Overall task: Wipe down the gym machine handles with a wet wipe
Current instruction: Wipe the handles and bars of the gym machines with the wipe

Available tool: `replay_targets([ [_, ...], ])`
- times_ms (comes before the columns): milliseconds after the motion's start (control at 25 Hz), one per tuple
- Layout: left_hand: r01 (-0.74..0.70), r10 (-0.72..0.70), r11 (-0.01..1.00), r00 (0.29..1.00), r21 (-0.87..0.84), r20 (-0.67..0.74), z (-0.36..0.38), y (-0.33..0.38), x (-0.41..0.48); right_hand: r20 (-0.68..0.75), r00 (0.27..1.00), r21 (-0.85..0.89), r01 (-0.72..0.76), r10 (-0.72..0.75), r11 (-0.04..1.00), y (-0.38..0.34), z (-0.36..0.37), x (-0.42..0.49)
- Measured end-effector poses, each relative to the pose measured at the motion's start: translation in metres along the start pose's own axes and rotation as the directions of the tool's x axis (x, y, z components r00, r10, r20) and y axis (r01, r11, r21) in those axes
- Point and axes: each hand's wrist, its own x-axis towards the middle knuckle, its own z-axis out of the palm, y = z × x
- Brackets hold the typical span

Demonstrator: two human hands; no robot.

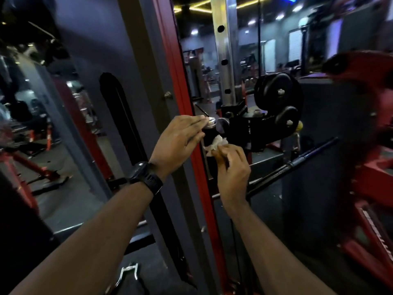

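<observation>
A black machine handle [209, 136] with a silver end cap hangs upright in front of the red frame post. My left hand [177, 141], with a black watch on the wrist, lies with straight fingers against the handle's top and left side. My right hand [230, 170] pinches a crumpled white wet wipe [214, 144] and presses it on the handle's lower right side. The lower part of the handle is hidden behind my right hand.
A red upright post [187, 103] and a grey panel stand behind the hands. A black pulley carriage [274, 111] sits to the right on a drilled steel column [226, 60]. A black bar [297, 161] slants at lower right. Red machine frames [374, 145] fill the right side.
</observation>
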Motion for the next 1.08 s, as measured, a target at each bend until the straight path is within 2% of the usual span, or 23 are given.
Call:
replay_targets([
  [160, -0.013, 0.014, 0.994, 1.0, -0.108, 0.006, 0.005, -0.009, -0.006, 0.051, 0.978, -0.161, 0.209, -0.203, 0.965, -0.006, 0.012, 0.026],
  [320, -0.06, 0.06, 0.992, 0.998, -0.112, -0.001, 0.005, -0.014, -0.005, 0.145, 0.943, -0.307, 0.332, -0.301, 0.892, 0.006, 0.009, 0.0],
  [400, -0.099, 0.099, 0.989, 0.995, -0.106, -0.01, 0.003, -0.015, -0.002, 0.124, 0.936, -0.316, 0.351, -0.328, 0.882, 0.005, 0.012, 0.019],
  [600, -0.073, 0.057, 0.992, 0.986, -0.102, -0.155, 0.008, -0.011, 0.005, 0.117, 0.979, -0.255, 0.194, -0.169, 0.947, 0.013, -0.003, -0.025],
  [720, -0.036, 0.015, 0.993, 0.982, -0.111, -0.186, 0.017, -0.006, 0.002, 0.053, 0.982, -0.125, 0.185, -0.18, 0.975, 0.016, 0.001, 0.006],
  [840, -0.036, 0.016, 0.995, 0.979, -0.097, -0.202, 0.02, -0.009, -0.002, 0.025, 0.999, 0.005, 0.044, -0.045, 0.999, 0.017, -0.003, -0.003],
  [1000, -0.053, 0.034, 0.995, 0.976, -0.085, -0.216, 0.024, -0.009, -0.003, 0.066, 0.993, 0.124, -0.11, 0.102, 0.986, 0.013, -0.004, 0.018],
  [1080, -0.057, 0.036, 0.994, 0.976, -0.093, -0.213, 0.023, -0.01, -0.002, 0.158, 0.97, 0.189, -0.215, 0.186, 0.958, 0.012, 0.0, 0.039],
])
